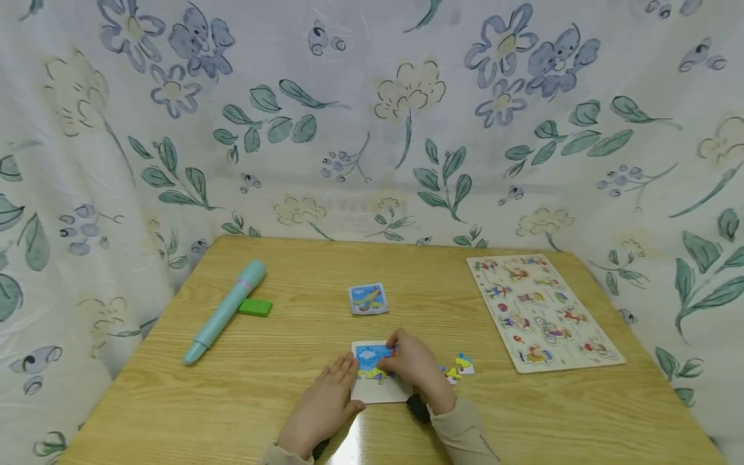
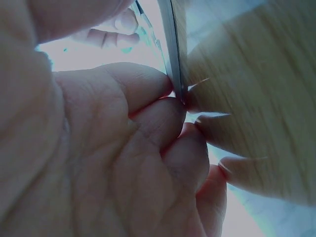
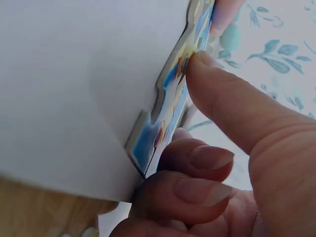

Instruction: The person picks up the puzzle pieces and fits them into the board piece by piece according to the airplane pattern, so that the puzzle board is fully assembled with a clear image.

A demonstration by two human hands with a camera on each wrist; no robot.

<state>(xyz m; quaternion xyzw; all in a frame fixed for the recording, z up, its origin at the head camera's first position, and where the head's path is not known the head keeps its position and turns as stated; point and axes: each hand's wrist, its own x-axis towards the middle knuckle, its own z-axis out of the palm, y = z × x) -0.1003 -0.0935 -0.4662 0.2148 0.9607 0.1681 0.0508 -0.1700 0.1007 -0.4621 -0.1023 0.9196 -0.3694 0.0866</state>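
Observation:
A small jigsaw puzzle tray (image 1: 380, 391) lies in front of me, its far part filled with blue sky and yellow pieces and its near part bare white. My left hand (image 1: 325, 403) lies flat on the table with straight fingers, fingertips against the tray's left edge. Over the tray's far right corner, my right hand (image 1: 414, 363) pinches a blue puzzle piece with a little red between thumb and index finger. Its thumb (image 3: 222, 94) touches the picture in the right wrist view, while the other fingers curl by the edge. Loose puzzle pieces (image 1: 462, 365) lie right of that hand.
A picture card (image 1: 368, 299) with a yellow airplane lies beyond the tray. To the left, a long turquoise pen-shaped object (image 1: 227, 313) lies beside a green block (image 1: 256, 307). A wooden board of figure pictures (image 1: 543, 313) lies at the right. A flowered curtain hangs behind the table.

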